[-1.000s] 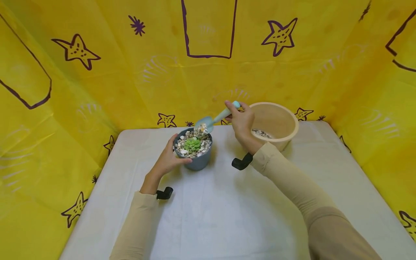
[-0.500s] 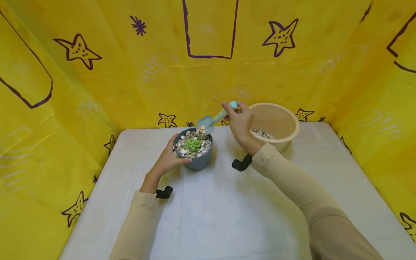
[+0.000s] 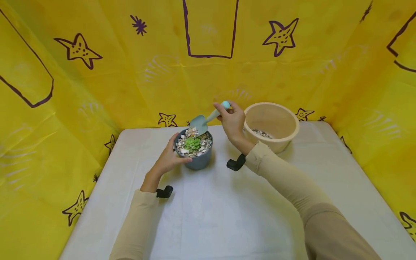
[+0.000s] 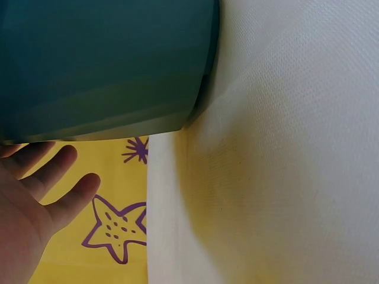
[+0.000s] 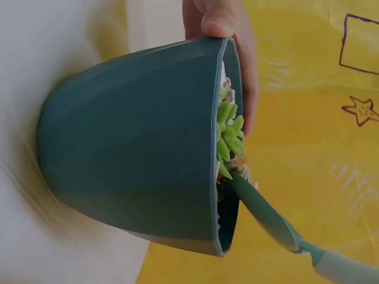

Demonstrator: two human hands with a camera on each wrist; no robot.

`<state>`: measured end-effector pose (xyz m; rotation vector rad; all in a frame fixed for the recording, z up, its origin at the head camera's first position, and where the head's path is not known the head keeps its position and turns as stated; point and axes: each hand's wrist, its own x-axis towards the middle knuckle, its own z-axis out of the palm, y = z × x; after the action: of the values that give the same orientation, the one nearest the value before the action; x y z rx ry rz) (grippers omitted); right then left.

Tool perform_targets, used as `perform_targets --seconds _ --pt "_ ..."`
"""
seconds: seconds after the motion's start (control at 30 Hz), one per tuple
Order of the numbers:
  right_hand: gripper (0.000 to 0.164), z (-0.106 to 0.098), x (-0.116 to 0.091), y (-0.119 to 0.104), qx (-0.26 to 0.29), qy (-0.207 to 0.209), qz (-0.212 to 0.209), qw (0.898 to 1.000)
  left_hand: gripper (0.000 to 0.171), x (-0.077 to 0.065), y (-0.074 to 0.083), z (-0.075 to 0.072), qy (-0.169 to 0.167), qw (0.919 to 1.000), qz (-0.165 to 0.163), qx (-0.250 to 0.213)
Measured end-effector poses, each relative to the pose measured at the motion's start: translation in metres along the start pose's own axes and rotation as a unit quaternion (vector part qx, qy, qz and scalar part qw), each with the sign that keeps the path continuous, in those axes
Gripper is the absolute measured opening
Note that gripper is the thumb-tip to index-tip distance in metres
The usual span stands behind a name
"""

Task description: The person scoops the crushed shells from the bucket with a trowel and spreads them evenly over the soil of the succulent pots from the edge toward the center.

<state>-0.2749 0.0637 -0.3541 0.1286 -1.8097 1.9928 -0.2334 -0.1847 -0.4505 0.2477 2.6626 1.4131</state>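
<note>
A blue-grey flowerpot [image 3: 199, 161] stands upright on the table, holding a green succulent [image 3: 192, 143] ringed by small pale pebbles and shell bits. My left hand [image 3: 166, 156] grips the pot's left side, thumb at the near rim. In the left wrist view, several fingers spread beside the pot wall [image 4: 106, 65]. My right hand [image 3: 233, 124] holds a light-blue garden trowel [image 3: 199, 124] by its handle. The blade tilts down over the far rim, with pebbles at its tip. In the right wrist view, the blade [image 5: 269, 222] dips inside the rim beside the succulent [image 5: 230, 136].
To the right, behind my right forearm, stands a wide beige tub [image 3: 289, 139] with some pebbles [image 3: 261, 133] at its bottom. A white cloth [image 3: 208, 216] covers the table. Yellow printed sheeting [image 3: 208, 79] rises close behind the table and along both sides.
The right hand and trowel have shifted left, bringing the blade further across the pot's far rim. Pebbles at the blade's tip now lie lower, against those in the pot. The left hand stays put.
</note>
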Motion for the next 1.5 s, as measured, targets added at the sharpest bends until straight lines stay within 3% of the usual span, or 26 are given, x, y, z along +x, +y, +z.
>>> perform_targets --seconds 0.1,0.23,0.53,0.87,1.1,1.3,1.5 --pt "0.028 -0.003 0.003 0.002 0.008 0.003 0.027 1.000 0.123 0.001 -0.003 0.001 0.001 1.0000 0.000 0.000" --pt "0.025 -0.009 0.006 0.002 0.020 0.011 0.030 0.999 0.124 0.000 -0.005 0.003 -0.004 1.0000 -0.001 0.000" --pt "0.018 -0.019 0.005 -0.010 0.001 -0.009 -0.051 0.999 0.122 0.000 0.000 0.000 0.003 0.9999 0.004 0.010" --pt "0.025 -0.024 -0.001 -0.016 -0.044 -0.014 -0.123 0.991 0.124 0.000 0.001 -0.002 0.002 0.9998 0.004 0.020" --pt "0.022 -0.030 0.003 -0.018 -0.031 -0.009 -0.112 0.993 0.125 0.003 -0.001 0.001 0.002 0.9999 0.001 0.014" --pt "0.017 -0.035 0.009 -0.023 0.018 -0.006 -0.086 0.996 0.125 0.005 -0.001 0.003 0.015 0.9999 0.002 0.003" --pt "0.009 -0.055 0.022 -0.030 0.049 0.014 -0.085 0.995 0.127 0.008 0.000 0.003 0.016 0.9999 0.000 0.003"
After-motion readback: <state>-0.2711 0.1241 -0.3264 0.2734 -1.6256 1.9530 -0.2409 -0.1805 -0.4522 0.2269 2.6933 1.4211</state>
